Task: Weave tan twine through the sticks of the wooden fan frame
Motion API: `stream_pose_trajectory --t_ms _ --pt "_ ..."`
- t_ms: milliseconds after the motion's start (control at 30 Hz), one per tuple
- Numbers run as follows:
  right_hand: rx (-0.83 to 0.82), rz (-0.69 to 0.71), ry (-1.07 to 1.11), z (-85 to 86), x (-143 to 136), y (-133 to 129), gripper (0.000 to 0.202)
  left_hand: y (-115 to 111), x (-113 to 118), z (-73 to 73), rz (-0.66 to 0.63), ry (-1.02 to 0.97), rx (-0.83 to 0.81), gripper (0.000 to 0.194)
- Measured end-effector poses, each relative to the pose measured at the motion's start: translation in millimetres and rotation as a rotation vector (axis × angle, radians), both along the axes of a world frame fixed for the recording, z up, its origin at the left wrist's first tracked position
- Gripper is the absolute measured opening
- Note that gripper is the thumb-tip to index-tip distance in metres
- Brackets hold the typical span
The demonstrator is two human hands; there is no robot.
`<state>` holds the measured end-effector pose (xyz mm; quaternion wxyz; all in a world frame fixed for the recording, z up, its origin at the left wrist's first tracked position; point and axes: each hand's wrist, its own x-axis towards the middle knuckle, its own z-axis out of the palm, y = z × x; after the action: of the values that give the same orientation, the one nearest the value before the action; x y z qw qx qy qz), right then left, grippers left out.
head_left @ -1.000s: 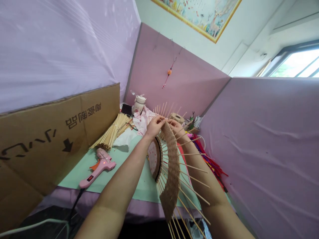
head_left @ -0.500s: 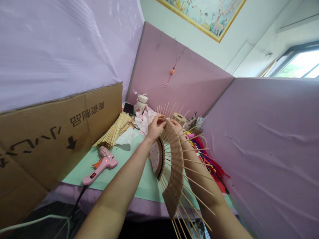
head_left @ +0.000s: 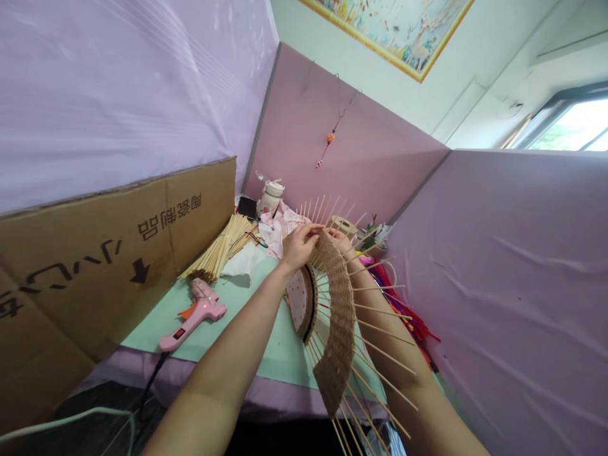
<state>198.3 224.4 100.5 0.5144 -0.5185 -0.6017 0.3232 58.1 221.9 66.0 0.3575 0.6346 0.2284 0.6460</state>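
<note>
A curved woven brown band [head_left: 339,304] on thin wooden sticks fans around a dotted half-round panel [head_left: 298,301] with a brown and black rim. My left hand [head_left: 301,245] pinches the band's upper end from the left. Behind that same end, my right hand [head_left: 341,242] grips the band from the right, its fingers partly hidden by the weave and sticks. The sticks stick out past the band to the right, over my right forearm, and down past the table edge.
A pink glue gun [head_left: 197,315] lies on the green mat [head_left: 147,323], beside a bundle of sticks [head_left: 223,246]. Cardboard [head_left: 114,266] stands at left. A white jar [head_left: 270,196], a tape roll [head_left: 342,226] and red strips [head_left: 418,326] sit farther back and right.
The woven band and its sticks have shifted slightly right and turned a little, showing more of the band's face. Both hands keep their places at its upper end.
</note>
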Motion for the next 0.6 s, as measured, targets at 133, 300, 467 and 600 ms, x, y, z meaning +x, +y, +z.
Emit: stream_pose_trajectory --t_ms 133,300,467,600 --pt "0.064 -0.084 -0.063 -1.2 1 0 0.045 0 -1 0.0 0.058 0.038 -0.016 0.024" --pt "0.222 -0.173 -0.296 23.9 9 5 0.017 -1 0 -3.1 0.036 0.033 -0.002 0.025" --pt "0.462 -0.166 -0.839 61.0 24 17 0.014 -2 2 -3.4 0.01 0.031 -0.003 0.026" --pt "0.508 -0.166 -0.938 80.2 28 21 0.018 -3 1 -2.6 0.005 0.043 -0.008 0.026"
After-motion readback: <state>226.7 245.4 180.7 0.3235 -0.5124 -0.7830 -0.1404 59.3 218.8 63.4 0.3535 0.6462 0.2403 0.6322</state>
